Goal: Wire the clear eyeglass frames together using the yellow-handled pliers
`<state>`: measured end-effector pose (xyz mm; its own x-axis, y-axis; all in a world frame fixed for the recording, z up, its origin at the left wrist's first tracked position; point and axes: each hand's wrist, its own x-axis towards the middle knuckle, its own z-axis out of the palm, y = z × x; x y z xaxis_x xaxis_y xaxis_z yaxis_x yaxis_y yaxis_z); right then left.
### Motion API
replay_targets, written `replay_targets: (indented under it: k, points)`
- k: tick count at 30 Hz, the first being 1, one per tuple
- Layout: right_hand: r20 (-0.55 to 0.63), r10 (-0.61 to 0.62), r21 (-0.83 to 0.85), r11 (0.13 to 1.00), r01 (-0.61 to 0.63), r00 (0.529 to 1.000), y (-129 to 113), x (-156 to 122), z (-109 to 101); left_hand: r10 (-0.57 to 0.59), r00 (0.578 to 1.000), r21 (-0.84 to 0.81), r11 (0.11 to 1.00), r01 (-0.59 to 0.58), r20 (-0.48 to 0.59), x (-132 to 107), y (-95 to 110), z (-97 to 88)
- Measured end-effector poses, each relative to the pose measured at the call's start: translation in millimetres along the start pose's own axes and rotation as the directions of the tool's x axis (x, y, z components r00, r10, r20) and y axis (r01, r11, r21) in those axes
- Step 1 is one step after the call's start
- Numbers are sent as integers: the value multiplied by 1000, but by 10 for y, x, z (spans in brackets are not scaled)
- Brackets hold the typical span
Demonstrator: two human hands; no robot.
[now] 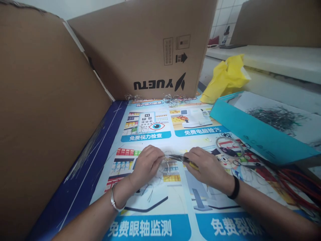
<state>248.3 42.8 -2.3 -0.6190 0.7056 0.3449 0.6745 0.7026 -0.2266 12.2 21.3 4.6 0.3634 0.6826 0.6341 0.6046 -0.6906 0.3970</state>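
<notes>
My right hand point(204, 167) is closed round the yellow handles of a pair of pliers point(178, 158), whose dark jaws point left. Between the pinched fingers of my left hand point(147, 164) is a thin silvery wire point(168, 169), which curls down in loops below the fingertips. The plier tips meet the wire close to my left fingertips; whether the jaws grip it is too small to tell. Both hands are just above a printed sheet with eye-chart pictures point(175, 201). A coiled ring of wire point(229, 147) lies beyond my right hand.
Tall cardboard panels point(140, 50) stand at the left and back. At right, a turquoise box point(255, 134) holds a heap of short wire pieces point(276, 117). Behind it is a yellow bag point(225, 78). Wire tangles point(173, 99) lie by the back panel; red cables point(298, 187) lie at far right.
</notes>
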Motion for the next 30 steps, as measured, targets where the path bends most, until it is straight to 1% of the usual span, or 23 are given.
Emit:
replay_targets:
  k: [5, 10, 13, 21, 25, 30]
  points:
    - [-5, 6, 23, 1000, -6, 1000, -58, -22, 57, -55, 998, 5, 998, 55, -25, 7, -10, -20]
    - [0, -2, 14, 1000, 2, 1000, -111, -27, 81, -58, 997, -19, 998, 58, -42, -5, -4, -14]
    - [-5, 6, -11, 1000, -6, 1000, -125, -23, 88, -72, 996, -42, 997, 70, -53, -19, 6, -8]
    - [-45, 20, -137, 990, -26, 999, -155, 3, 69, -166, 985, -90, 983, 160, -56, -3, 70, 8]
    - [-34, 29, -189, 981, -35, 999, -164, 0, 47, -202, 978, -119, 974, 195, -49, 8, 87, 4]
    - [-5, 50, -195, 979, -50, 999, -161, -10, 50, -226, 974, -138, 965, 221, -23, 5, 75, 2]
